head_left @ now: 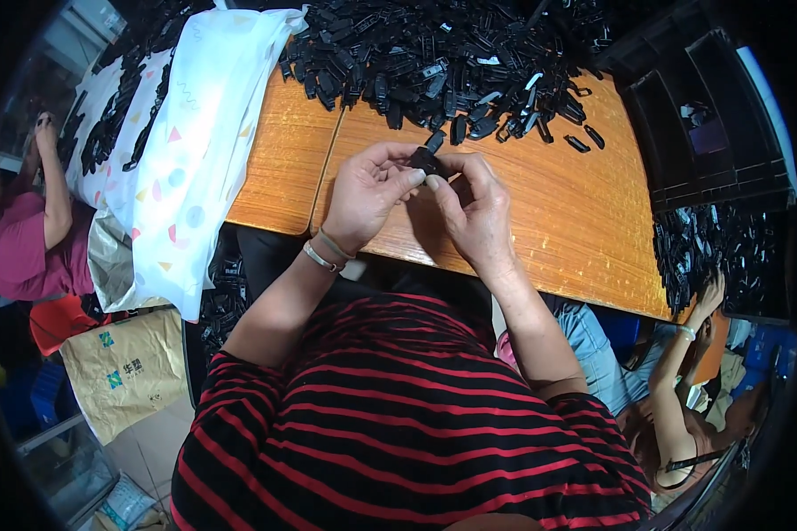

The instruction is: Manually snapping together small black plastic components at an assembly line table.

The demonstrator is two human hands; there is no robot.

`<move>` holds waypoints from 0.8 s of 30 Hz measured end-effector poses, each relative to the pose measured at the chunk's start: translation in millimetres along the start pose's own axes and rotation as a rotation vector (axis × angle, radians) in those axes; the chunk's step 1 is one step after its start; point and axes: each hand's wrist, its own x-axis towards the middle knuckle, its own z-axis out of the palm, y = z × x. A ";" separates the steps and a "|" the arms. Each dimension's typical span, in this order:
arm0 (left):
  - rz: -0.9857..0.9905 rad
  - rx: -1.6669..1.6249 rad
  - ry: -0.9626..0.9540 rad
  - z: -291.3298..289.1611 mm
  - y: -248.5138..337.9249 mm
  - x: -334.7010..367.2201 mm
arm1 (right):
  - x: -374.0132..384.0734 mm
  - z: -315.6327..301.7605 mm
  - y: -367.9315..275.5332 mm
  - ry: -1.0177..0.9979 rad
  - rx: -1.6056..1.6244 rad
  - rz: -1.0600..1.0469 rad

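Note:
Over the near part of the wooden table, my two hands meet around a small black plastic part (426, 160). My left hand (369, 190) pinches it from the left between thumb and fingers. From the right, my right hand (476, 205) grips the same part, its thumb close to the left thumb. One end of the part sticks up past the fingers; the rest is partly hidden by them. Just beyond my hands lies a big heap of similar black plastic parts (398, 66), and a couple of loose ones (577, 143) lie to its right.
A white patterned plastic sheet (195, 150) covers the table's left side. At the right stands a black crate (713, 115), with more black parts (704, 252) below it. Co-workers sit at both sides, one arm (677, 389) reaching in at right. A brown paper sack (128, 372) stands lower left.

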 end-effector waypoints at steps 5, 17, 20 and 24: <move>0.057 0.017 -0.017 2.0 -8.7 -5.1 | -5.1 2.7 2.8 0.018 -0.047 -0.047; 0.123 0.038 -0.018 17.4 1.3 -22.4 | -27.9 30.4 -12.1 0.028 -0.011 -0.081; 0.093 -0.003 -0.034 11.1 7.8 -25.0 | -29.2 36.7 -16.5 -0.014 0.101 0.008; -0.044 -0.061 0.013 0.3 18.8 -37.2 | -28.5 49.0 -14.1 -0.026 0.121 -0.020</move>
